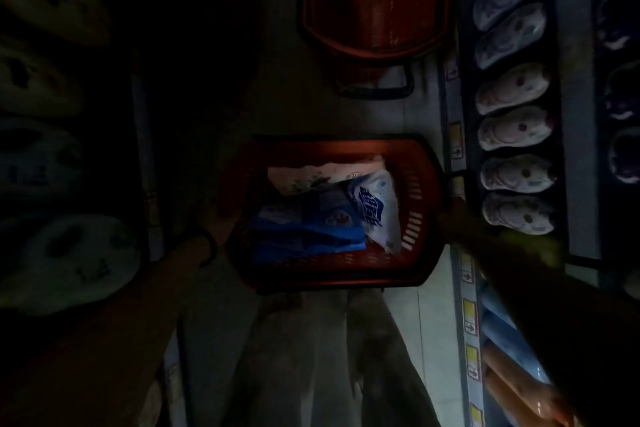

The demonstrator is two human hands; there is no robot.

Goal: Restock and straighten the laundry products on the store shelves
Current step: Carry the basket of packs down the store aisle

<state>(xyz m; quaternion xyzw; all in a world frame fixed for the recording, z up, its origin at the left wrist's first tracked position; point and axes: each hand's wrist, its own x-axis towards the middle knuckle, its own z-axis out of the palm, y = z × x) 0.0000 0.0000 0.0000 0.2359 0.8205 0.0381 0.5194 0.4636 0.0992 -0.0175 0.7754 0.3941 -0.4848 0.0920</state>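
The aisle is very dark. On the floor ahead stands a red basket (420,191) holding blue laundry packs (311,232) and a white pouch with blue print (375,208). My left hand (225,218), with a dark band at the wrist, reaches to the basket's left rim; its fingers are lost in shadow. My right hand (459,218) is at the basket's right rim, beside the shelf edge, blurred and dark. A row of white pouches (512,135) lines the right shelf.
A second red basket (377,0) with a black handle sits further up the aisle. Pale pouches (69,263) fill the left shelf. Price tags (469,317) run along the right shelf rail, with blue and orange packs (502,340) on the shelf below. My legs stand below the near basket.
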